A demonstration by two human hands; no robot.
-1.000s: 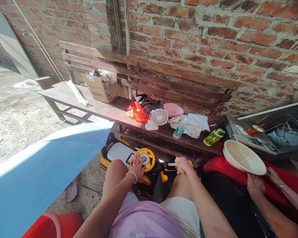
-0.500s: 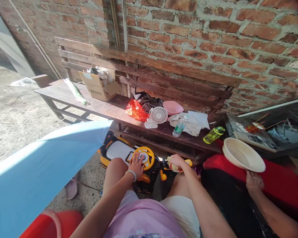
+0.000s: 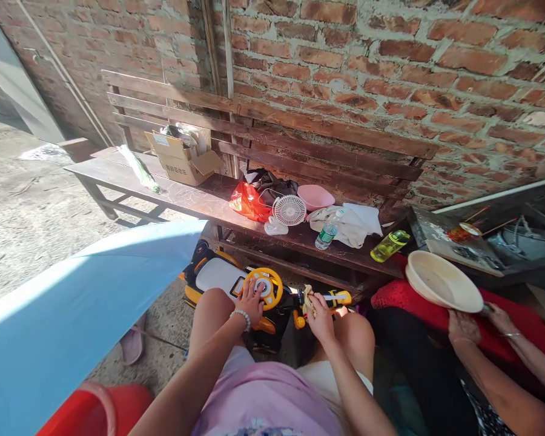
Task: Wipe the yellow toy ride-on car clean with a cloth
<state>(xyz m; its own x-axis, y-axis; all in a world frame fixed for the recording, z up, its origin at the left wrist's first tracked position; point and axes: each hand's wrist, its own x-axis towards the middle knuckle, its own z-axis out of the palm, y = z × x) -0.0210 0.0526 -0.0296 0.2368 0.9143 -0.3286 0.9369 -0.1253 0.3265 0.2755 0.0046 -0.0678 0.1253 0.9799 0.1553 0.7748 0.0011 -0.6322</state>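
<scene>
My left hand (image 3: 251, 303), a beaded bracelet at its wrist, lies over the left side of a yellow toy steering wheel (image 3: 278, 289). Its fingers are spread across the rim towards the grey hub. The wheel belongs to a yellow, black and white ride-on toy (image 3: 215, 275) in front of my knees. My right hand (image 3: 318, 315) is closed on a crumpled pale-yellow cloth (image 3: 307, 297), just right of the wheel. Beside that hand is a yellow-and-black part (image 3: 338, 298) of the toy. Part of the cloth is hidden by my fingers.
A wooden bench (image 3: 195, 195) holds a cardboard box (image 3: 177, 163), white fan (image 3: 289, 211), water bottle (image 3: 327, 235) and green bottle (image 3: 389, 246). At right, another person's hands hold a cream basin (image 3: 445, 281). A blue sheet (image 3: 95, 303) and red bucket (image 3: 131, 406) are at left.
My right hand has drawn back and left with the cloth, baring more of the yellow part. My left hand stays on the wheel. The other person's second hand has come into view at the basin.
</scene>
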